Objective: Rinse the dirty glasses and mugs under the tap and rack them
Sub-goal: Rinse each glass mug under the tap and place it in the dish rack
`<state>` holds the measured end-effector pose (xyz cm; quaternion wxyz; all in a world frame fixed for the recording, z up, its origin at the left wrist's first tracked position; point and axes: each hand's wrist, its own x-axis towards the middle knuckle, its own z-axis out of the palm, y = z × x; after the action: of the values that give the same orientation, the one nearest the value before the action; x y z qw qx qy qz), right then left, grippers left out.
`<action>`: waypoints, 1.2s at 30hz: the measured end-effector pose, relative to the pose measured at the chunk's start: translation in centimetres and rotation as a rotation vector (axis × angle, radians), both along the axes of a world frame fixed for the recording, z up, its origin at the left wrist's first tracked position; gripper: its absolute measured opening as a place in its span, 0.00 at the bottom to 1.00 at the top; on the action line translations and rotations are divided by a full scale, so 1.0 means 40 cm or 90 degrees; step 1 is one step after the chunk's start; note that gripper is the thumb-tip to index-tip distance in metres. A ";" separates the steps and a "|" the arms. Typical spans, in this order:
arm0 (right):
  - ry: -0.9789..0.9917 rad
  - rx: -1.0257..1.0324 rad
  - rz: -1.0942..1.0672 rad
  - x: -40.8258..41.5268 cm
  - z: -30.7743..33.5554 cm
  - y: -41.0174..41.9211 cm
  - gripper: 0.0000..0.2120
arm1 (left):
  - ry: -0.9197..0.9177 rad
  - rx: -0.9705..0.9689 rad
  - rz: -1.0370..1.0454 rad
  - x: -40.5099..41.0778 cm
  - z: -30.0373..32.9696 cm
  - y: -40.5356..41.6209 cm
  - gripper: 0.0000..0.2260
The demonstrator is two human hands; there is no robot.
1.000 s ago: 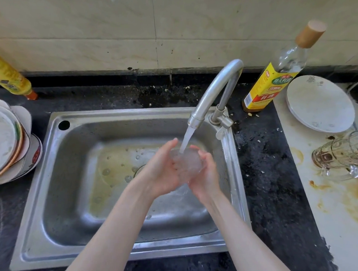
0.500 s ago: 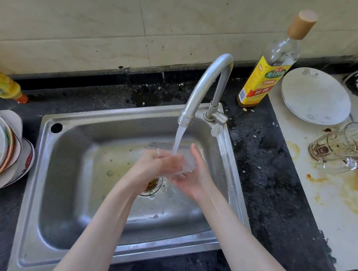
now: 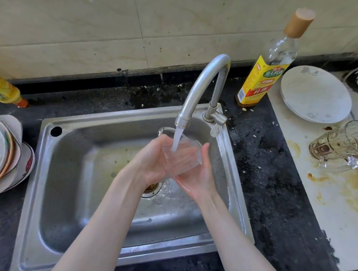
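Observation:
A clear glass mug (image 3: 183, 156) is held between both hands over the steel sink (image 3: 70, 191), its mouth tilted up under the running tap (image 3: 199, 88). Water streams from the spout into it. My left hand (image 3: 151, 163) grips the mug's left side, near its handle. My right hand (image 3: 196, 176) cradles the mug from below and from the right, fingers pointing up along its wall. Two dirty glass mugs (image 3: 341, 145) lie on their sides on the stained white board at the right.
A cooking-wine bottle (image 3: 265, 73) stands behind the sink's right corner, with stacked white plates (image 3: 314, 95) beside it. More plates (image 3: 3, 154) lean at the left edge. A yellow bottle (image 3: 2, 90) lies at the back left. The sink drain (image 3: 151, 189) sits under my hands.
The mug has been turned so its mouth faces up into the stream. My left hand shifted from over the mug to its left side.

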<state>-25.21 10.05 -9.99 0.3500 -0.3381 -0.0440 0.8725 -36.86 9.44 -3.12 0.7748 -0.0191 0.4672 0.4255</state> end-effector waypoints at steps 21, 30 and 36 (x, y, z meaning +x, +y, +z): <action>0.001 -0.150 -0.113 -0.001 -0.051 -0.010 0.22 | -0.017 -0.098 -0.059 0.021 -0.021 0.032 0.14; 0.049 -0.064 -0.073 0.013 -0.068 -0.028 0.23 | -0.123 -0.079 0.016 0.010 -0.026 0.021 0.26; 0.035 -0.028 -0.050 0.023 -0.061 0.004 0.44 | 0.044 -0.024 -0.004 0.001 -0.038 0.015 0.13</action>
<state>-24.28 10.22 -12.45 0.3776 -0.3234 -0.0016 0.8676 -36.81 10.03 -4.64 0.7592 -0.0178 0.5015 0.4144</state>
